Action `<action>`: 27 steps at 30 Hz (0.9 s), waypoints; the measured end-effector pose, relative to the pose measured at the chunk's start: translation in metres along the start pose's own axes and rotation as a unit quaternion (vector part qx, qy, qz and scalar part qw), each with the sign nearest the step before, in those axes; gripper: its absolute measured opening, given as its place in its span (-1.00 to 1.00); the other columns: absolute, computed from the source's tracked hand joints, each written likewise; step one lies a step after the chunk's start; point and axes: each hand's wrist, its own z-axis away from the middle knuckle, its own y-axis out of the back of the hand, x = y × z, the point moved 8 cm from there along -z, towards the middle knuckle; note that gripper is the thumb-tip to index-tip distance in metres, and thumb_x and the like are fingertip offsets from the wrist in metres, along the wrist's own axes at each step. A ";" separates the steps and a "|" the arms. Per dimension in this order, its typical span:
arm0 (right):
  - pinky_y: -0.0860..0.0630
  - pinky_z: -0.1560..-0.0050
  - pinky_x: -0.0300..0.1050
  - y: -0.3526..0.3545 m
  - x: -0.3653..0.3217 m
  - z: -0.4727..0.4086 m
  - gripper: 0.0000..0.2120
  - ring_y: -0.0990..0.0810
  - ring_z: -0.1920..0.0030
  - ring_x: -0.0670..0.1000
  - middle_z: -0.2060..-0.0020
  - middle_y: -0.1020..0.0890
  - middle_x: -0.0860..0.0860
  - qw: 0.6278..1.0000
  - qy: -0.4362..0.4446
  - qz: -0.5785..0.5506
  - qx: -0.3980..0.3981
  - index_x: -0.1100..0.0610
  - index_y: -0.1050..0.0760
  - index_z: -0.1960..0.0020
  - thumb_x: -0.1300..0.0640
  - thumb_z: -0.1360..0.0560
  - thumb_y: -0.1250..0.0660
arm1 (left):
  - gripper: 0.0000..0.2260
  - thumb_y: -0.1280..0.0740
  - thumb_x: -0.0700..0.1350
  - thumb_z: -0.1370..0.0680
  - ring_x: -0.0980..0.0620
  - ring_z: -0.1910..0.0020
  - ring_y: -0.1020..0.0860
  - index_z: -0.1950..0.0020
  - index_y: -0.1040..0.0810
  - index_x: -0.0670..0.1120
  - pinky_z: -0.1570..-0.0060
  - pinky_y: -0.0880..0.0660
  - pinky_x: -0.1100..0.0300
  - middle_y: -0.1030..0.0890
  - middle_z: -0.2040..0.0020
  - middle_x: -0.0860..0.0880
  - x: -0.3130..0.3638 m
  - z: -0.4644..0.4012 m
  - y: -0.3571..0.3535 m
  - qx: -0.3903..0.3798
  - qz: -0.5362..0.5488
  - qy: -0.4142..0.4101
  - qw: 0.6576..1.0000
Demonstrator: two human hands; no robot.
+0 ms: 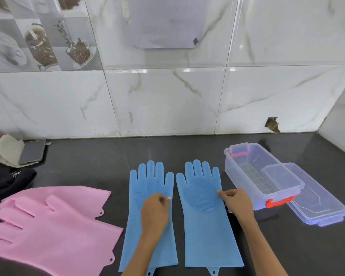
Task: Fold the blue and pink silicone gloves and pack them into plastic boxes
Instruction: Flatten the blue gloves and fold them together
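Observation:
Two blue silicone gloves lie flat side by side on the dark counter, fingers pointing to the wall: the left blue glove (145,180) and the right blue glove (200,188). My left hand (156,212) rests on the left glove's palm with fingers curled, pinching its right edge. My right hand (236,202) pinches the right glove's right edge near the thumb. Two pink gloves (54,224) lie overlapped at the left, fingers pointing left. A clear plastic box (255,172) with red latches stands open at the right, and its lid (317,204) leans against it.
A phone (32,151) lies on a folded beige cloth (7,150) at the far left, beside dark fabric (6,182). A marble-tiled wall (167,100) bounds the counter at the back and right.

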 end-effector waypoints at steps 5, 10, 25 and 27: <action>-0.58 0.13 -0.13 -0.010 0.005 0.001 -0.70 -0.63 0.20 -0.03 0.13 -0.66 0.00 0.998 -0.006 0.001 -0.065 0.13 -0.58 0.02 -0.10 -0.44 -0.41 | -0.67 -0.33 0.11 -0.51 0.06 0.31 -0.36 0.25 -0.30 -0.07 0.33 -0.27 0.25 -0.35 0.31 0.04 0.014 0.002 -0.044 -0.108 -0.022 0.056 0.992; -0.57 0.14 -0.16 -0.013 0.008 0.003 -0.76 -0.65 0.17 -0.07 0.13 -0.67 -0.02 0.997 0.013 -0.026 -0.065 0.08 -0.55 0.05 -0.06 -0.42 -0.44 | -0.74 -0.28 0.01 -0.57 -0.05 -0.08 -0.54 -0.14 -0.41 -0.13 0.06 -0.46 0.17 -0.54 -0.09 -0.07 0.035 0.011 -0.054 -0.079 -0.112 0.016 0.990; -0.59 -0.07 0.00 -0.022 -0.063 0.015 -0.84 -0.65 0.00 0.07 -0.01 -0.67 0.07 0.944 0.043 -0.310 -0.106 0.07 -0.55 -0.11 0.17 -0.53 -0.33 | -0.65 -0.10 -0.31 -0.51 0.17 0.63 -0.33 -0.20 -0.41 0.01 0.54 -0.43 0.31 -0.43 0.40 0.01 0.066 -0.026 -0.029 -0.263 0.421 0.089 0.864; -0.59 -0.03 0.00 -0.031 -0.091 0.018 -0.86 -0.66 0.04 0.06 0.03 -0.67 0.09 0.936 0.073 -0.325 -0.114 0.01 -0.55 -0.03 0.21 -0.52 -0.34 | -0.61 -0.10 -0.32 -0.50 0.16 0.62 -0.26 -0.26 -0.39 0.00 0.61 -0.33 0.32 -0.37 0.46 0.03 0.056 -0.042 -0.005 -0.235 0.428 0.083 0.869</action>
